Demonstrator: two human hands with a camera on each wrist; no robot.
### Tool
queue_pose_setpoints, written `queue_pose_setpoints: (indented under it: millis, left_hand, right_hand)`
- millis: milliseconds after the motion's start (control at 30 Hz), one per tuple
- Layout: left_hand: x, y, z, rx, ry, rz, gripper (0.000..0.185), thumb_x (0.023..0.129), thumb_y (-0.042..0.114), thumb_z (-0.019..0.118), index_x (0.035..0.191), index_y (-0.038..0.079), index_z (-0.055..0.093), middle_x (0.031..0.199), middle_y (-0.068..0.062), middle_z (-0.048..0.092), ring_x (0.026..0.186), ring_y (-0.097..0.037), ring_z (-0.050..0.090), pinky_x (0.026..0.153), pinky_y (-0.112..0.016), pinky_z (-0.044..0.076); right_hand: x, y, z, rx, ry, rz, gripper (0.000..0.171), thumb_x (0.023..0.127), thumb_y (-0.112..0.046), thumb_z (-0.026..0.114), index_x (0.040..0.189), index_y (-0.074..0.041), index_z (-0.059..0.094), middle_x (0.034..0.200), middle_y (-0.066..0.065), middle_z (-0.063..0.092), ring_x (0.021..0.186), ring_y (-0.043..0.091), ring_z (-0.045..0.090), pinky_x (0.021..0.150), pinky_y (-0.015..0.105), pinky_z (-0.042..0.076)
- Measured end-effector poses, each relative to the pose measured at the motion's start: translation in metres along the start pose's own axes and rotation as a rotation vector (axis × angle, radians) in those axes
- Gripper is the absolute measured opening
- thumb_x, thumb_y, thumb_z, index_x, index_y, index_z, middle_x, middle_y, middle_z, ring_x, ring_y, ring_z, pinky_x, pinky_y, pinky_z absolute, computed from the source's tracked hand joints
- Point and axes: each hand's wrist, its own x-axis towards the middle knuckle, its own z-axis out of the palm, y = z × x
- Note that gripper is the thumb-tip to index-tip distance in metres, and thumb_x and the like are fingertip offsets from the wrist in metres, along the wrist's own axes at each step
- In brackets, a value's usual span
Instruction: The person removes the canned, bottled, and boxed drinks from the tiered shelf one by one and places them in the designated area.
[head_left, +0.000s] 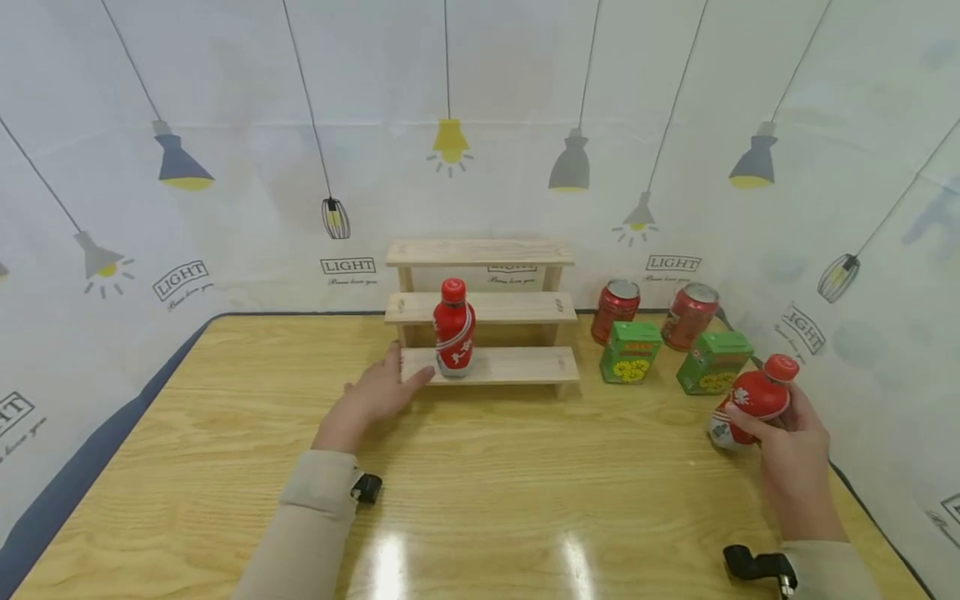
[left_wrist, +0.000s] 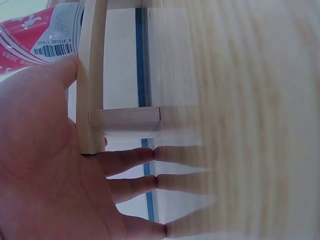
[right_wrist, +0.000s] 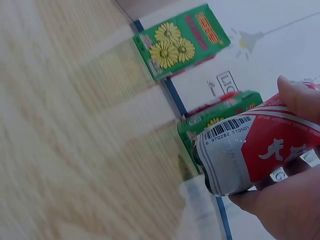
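A red plastic bottle (head_left: 454,333) stands upright on the lowest step of the three-step wooden shelf (head_left: 517,364), near its left end. My left hand (head_left: 378,387) holds that end of the step, thumb on the front edge close to the bottle's base. In the left wrist view, three fingers (left_wrist: 132,184) stretch straight down to the tabletop. At the right, my right hand (head_left: 795,442) grips a second red bottle (head_left: 757,393) around its body. This bottle leans, cap up and to the right; whether its base touches the table cannot be told.
Two green cartons with yellow flowers, a left carton (head_left: 630,353) and a right carton (head_left: 714,363), stand right of the shelf. Behind them are two red cans, one left (head_left: 616,312) and one right (head_left: 689,317). A lamp-printed cloth (head_left: 510,192) surrounds the wooden table (head_left: 525,492).
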Motion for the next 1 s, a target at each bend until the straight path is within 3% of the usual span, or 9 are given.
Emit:
queue_pose_setpoints:
  millis: [100, 200, 467, 767, 1000]
  left_hand:
    - [0.0008, -0.0007, -0.0002, -0.003, 0.000, 0.004, 0.108, 0.103, 0.078, 0.036, 0.171, 0.002, 0.001, 0.173, -0.029, 0.026, 0.160, -0.052, 0.026, 0.121, -0.087, 0.002]
    - [0.0026, -0.0020, 0.0008, -0.007, -0.003, 0.001, 0.108, 0.103, 0.078, 0.037, 0.171, 0.003, 0.001, 0.174, -0.027, 0.026, 0.161, -0.051, 0.026, 0.122, -0.086, 0.002]
    - [0.0071, -0.0050, 0.0043, 0.001, 0.000, -0.002, 0.107, 0.103, 0.078, 0.037, 0.171, 0.003, 0.001, 0.173, -0.027, 0.026, 0.161, -0.051, 0.026, 0.121, -0.087, 0.002]
    - [0.0060, -0.0046, 0.0030, -0.002, 0.005, 0.002, 0.107, 0.103, 0.077, 0.038, 0.171, 0.003, 0.002, 0.173, -0.028, 0.027, 0.160, -0.052, 0.027, 0.121, -0.087, 0.002]
    - [0.0050, -0.0040, 0.0012, -0.002, 0.005, 0.004, 0.106, 0.104, 0.076, 0.038, 0.171, 0.002, 0.002, 0.173, -0.028, 0.027, 0.160, -0.052, 0.027, 0.121, -0.087, 0.002]
  right_hand:
    - [0.0052, 0.0008, -0.0045, 0.002, 0.028, 0.036, 0.090, 0.092, -0.013, 0.085, 0.164, -0.038, 0.038, 0.158, -0.015, 0.050, 0.148, 0.009, 0.041, 0.133, 0.025, 0.028]
    - [0.0085, 0.0023, -0.0068, -0.007, 0.049, 0.064, 0.093, 0.091, -0.013, 0.086, 0.165, -0.039, 0.036, 0.159, -0.015, 0.048, 0.148, 0.009, 0.040, 0.137, 0.032, 0.021]
    - [0.0100, 0.0022, -0.0074, -0.014, 0.106, 0.084, 0.088, 0.094, -0.008, 0.081, 0.164, -0.040, 0.037, 0.161, -0.013, 0.047, 0.143, 0.008, 0.041, 0.138, 0.035, 0.020]
    - [0.0088, 0.0018, -0.0069, -0.076, 0.104, 0.075, 0.089, 0.093, -0.010, 0.083, 0.164, -0.037, 0.038, 0.157, -0.013, 0.050, 0.141, 0.010, 0.046, 0.137, 0.038, 0.025]
    - [0.0114, 0.0033, -0.0066, -0.115, 0.108, 0.068, 0.087, 0.095, -0.010, 0.081, 0.165, -0.036, 0.036, 0.166, -0.010, 0.045, 0.146, 0.011, 0.044, 0.137, 0.044, 0.023]
